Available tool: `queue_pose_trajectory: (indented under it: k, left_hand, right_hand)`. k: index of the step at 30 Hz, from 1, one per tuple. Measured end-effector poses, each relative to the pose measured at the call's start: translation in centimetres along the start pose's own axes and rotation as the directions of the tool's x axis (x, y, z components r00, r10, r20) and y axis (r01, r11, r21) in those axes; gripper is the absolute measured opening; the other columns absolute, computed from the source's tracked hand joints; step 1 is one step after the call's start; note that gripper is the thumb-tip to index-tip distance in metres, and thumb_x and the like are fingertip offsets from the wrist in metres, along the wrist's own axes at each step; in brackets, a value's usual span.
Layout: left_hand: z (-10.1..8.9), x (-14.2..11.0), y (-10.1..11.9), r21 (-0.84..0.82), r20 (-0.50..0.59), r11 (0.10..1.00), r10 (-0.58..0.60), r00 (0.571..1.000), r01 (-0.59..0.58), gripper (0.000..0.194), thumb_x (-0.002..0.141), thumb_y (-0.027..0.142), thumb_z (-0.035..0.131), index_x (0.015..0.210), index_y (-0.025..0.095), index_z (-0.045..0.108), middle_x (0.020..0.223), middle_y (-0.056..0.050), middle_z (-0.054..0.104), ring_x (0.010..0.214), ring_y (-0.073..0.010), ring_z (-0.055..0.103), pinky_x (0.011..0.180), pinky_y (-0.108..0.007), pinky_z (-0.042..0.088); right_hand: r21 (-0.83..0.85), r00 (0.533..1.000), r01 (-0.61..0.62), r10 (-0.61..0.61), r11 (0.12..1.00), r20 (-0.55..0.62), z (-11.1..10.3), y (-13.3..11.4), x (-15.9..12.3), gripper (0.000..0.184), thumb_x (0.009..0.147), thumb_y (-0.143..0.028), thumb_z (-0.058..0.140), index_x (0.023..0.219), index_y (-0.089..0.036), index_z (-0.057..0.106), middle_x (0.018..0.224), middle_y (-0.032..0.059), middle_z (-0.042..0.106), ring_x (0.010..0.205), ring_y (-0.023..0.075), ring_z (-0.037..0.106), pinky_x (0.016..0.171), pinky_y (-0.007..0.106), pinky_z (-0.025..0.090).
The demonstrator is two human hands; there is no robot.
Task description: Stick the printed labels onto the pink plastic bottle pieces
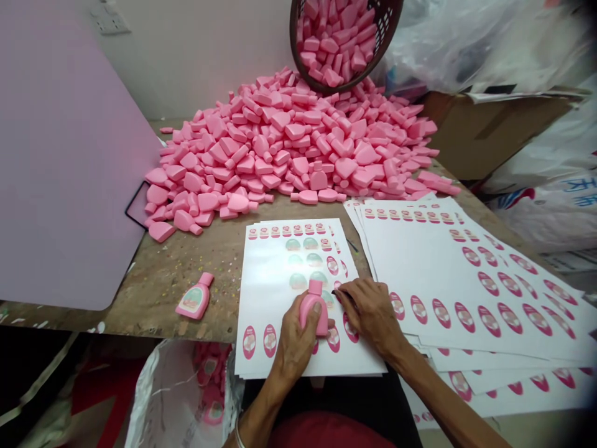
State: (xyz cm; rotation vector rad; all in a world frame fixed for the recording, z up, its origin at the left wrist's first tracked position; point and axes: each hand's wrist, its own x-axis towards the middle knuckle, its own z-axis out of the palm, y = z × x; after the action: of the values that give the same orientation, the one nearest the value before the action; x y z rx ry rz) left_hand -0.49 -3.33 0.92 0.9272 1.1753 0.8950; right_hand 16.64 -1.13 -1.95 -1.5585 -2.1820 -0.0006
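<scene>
My left hand [297, 336] is wrapped round a small pink bottle [319, 312], cap end pointing away from me. It is held over a stack of white sticker sheets [261, 286] with green and pink labels on it. Just right of the bottle, my right hand [368, 311] rests over the sheet, its thumb and fingertips pinched near a green sticker [328, 300]. Whether a label is between those fingertips is too small to make out. To the left, on the wooden table, lies a pink bottle with a label [194, 300] on its front.
A large heap of pink bottles [280, 143] covers the back of the table [153, 280], below a tilted brown basket [345, 87]. More sticker sheets [420, 267] spread on the right. A white sack [158, 386] with labelled bottles stands below the front edge. A pink board [60, 186] stands left.
</scene>
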Motion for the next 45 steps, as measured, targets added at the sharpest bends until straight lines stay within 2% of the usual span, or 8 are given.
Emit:
queue_pose_trajectory:
  k: [9, 15, 22, 27, 31, 38, 45]
  left_hand:
    - [-0.5, 0.1, -0.4, -0.05, 0.034, 0.998, -0.034, 0.999, 0.035, 0.046, 0.087, 0.049, 0.05, 0.116, 0.014, 0.049, 0.093, -0.012, 0.066, 0.081, -0.0248, 0.071, 0.066, -0.032, 0.058]
    - [-0.9, 0.3, -0.6, -0.091, 0.069, 0.994, -0.047, 0.997, 0.053, 0.043, 0.087, 0.049, 0.05, 0.114, 0.015, 0.05, 0.092, -0.01, 0.065, 0.083, -0.0247, 0.071, 0.068, -0.031, 0.058]
    - [-0.8, 0.2, -0.1, -0.106, 0.071, 0.992, -0.061, 0.996, 0.068, 0.044, 0.086, 0.05, 0.05, 0.114, 0.016, 0.049, 0.098, -0.01, 0.062, 0.083, -0.0241, 0.07, 0.064, -0.029, 0.057]
    - [-1.0, 0.1, 0.1, -0.116, 0.084, 0.99, -0.072, 0.994, 0.081, 0.043, 0.085, 0.05, 0.052, 0.113, 0.016, 0.051, 0.093, -0.008, 0.063, 0.084, -0.025, 0.07, 0.064, -0.028, 0.057]
    - [-1.0, 0.1, 0.1, -0.124, 0.081, 0.988, -0.078, 0.994, 0.088, 0.045, 0.084, 0.051, 0.054, 0.112, 0.016, 0.052, 0.093, -0.008, 0.063, 0.084, -0.0249, 0.069, 0.065, -0.029, 0.057]
    - [-1.0, 0.2, 0.2, -0.137, 0.088, 0.986, -0.078, 0.993, 0.09, 0.047, 0.083, 0.051, 0.055, 0.115, 0.016, 0.051, 0.095, -0.008, 0.062, 0.084, -0.0242, 0.069, 0.066, -0.03, 0.057]
    - [-0.9, 0.2, 0.4, -0.119, 0.082, 0.988, -0.089, 0.993, 0.098, 0.048, 0.084, 0.052, 0.053, 0.115, 0.015, 0.049, 0.101, -0.01, 0.059, 0.085, -0.0258, 0.07, 0.064, -0.03, 0.057]
  right_hand:
    - [0.167, 0.999, -0.025, 0.019, 0.986, 0.035, -0.1, 0.5, 0.5, 0.015, 0.09, -0.028, 0.05, 0.081, -0.019, 0.059, 0.075, 0.0028, 0.062, 0.073, 0.0172, 0.053, 0.067, 0.031, 0.031]
    - [0.093, 0.999, -0.01, 0.006, 0.996, 0.047, -0.1, 0.4, 0.6, 0.017, 0.091, -0.027, 0.049, 0.079, -0.019, 0.059, 0.074, 0.0038, 0.061, 0.075, 0.0186, 0.052, 0.07, 0.033, 0.031]
    - [0.186, 0.999, -0.021, 0.014, 0.982, 0.035, -0.1, 0.5, 0.6, 0.01, 0.088, -0.026, 0.054, 0.082, -0.02, 0.058, 0.077, 0.003, 0.062, 0.076, 0.0181, 0.052, 0.07, 0.033, 0.032]
    - [0.081, 1.0, 0.028, -0.028, 0.996, 0.008, -0.1, 0.5, 0.9, 0.013, 0.089, -0.026, 0.051, 0.083, -0.019, 0.06, 0.076, 0.0045, 0.061, 0.077, 0.0194, 0.052, 0.071, 0.034, 0.03]
    - [0.078, 0.998, 0.048, -0.05, 0.996, 0.026, -0.1, 0.6, 1.1, 0.014, 0.09, -0.025, 0.049, 0.081, -0.02, 0.059, 0.074, 0.004, 0.061, 0.075, 0.0185, 0.051, 0.069, 0.033, 0.029]
    - [0.17, 0.999, 0.01, -0.017, 0.985, 0.04, 0.1, 0.7, 1.1, 0.011, 0.088, -0.024, 0.052, 0.081, -0.02, 0.059, 0.074, 0.0027, 0.062, 0.074, 0.0178, 0.052, 0.069, 0.032, 0.031]
    - [0.147, 0.999, -0.02, 0.015, 0.989, 0.03, 0.4, 0.5, 0.9, 0.011, 0.088, -0.026, 0.053, 0.08, -0.02, 0.058, 0.073, 0.0027, 0.061, 0.075, 0.0185, 0.051, 0.069, 0.033, 0.029]
